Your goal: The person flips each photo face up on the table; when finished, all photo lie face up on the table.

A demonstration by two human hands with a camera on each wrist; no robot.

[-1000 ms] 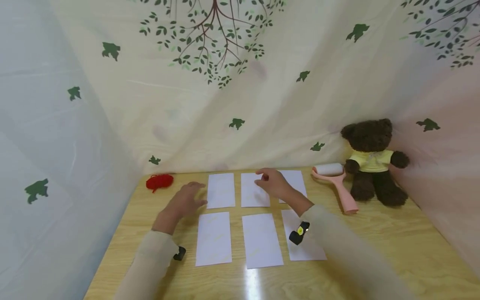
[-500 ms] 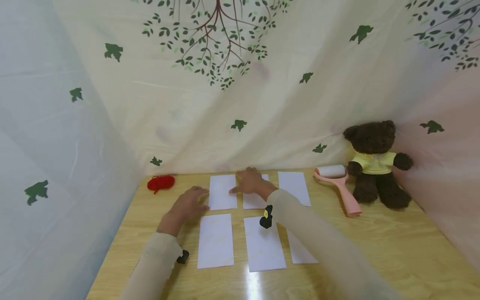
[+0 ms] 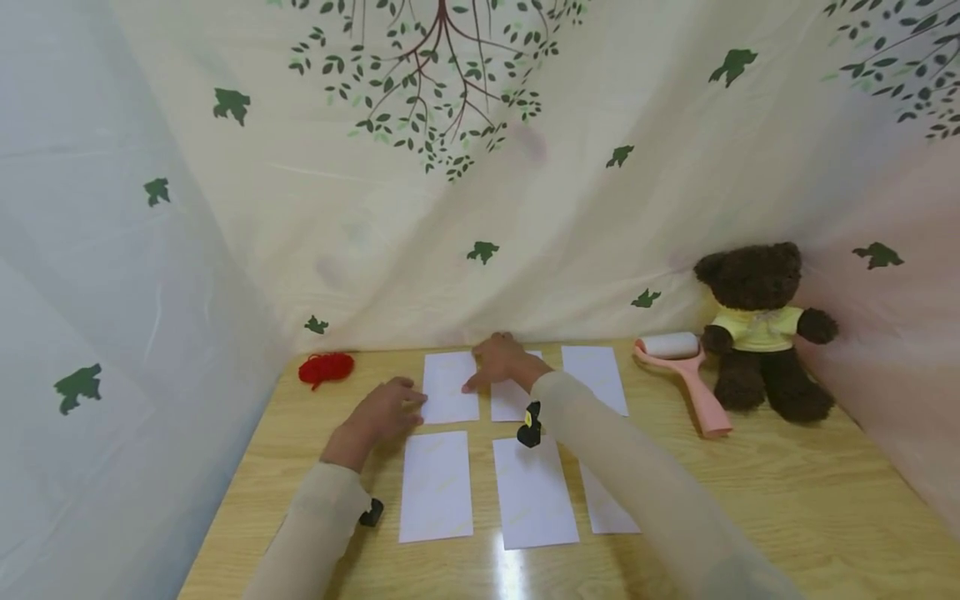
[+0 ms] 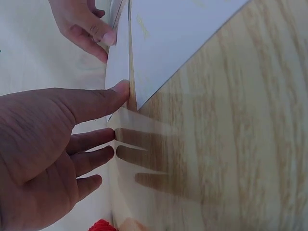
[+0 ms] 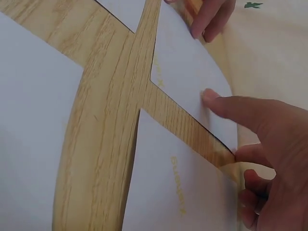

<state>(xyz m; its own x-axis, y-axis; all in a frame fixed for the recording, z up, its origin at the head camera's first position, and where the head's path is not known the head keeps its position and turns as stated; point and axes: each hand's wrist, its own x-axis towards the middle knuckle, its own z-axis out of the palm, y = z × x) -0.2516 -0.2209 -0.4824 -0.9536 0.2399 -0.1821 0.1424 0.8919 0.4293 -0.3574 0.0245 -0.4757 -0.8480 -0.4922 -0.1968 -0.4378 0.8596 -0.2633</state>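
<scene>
Several white paper sheets with faint yellow print lie in two rows on the wooden table. My left hand (image 3: 386, 410) is at the left edge of the back-left sheet (image 3: 450, 390), fingers extended and slightly bent. At that sheet's opposite edge is my right hand (image 3: 501, 362), palm down. In the right wrist view the right thumb lies over the back-left sheet (image 5: 185, 67), with the index fingertip at its edge. The left wrist view shows the left thumb (image 4: 108, 102) reaching the sheet's side. The right hand and sleeve partly cover the back-middle sheet (image 3: 510, 404) and the front-right sheet (image 3: 603, 504).
A red yarn bundle (image 3: 326, 368) lies at the back left. At the right are a pink-handled lint roller (image 3: 701, 396) and a brown teddy bear (image 3: 757, 325) in a yellow shirt. A printed cloth (image 3: 375, 275) hangs behind the wooden table (image 3: 787, 492).
My right hand has moved left from above the back-middle sheet to the right edge of the back-left sheet. The left hand has stayed by that sheet's left edge, now closer against it.
</scene>
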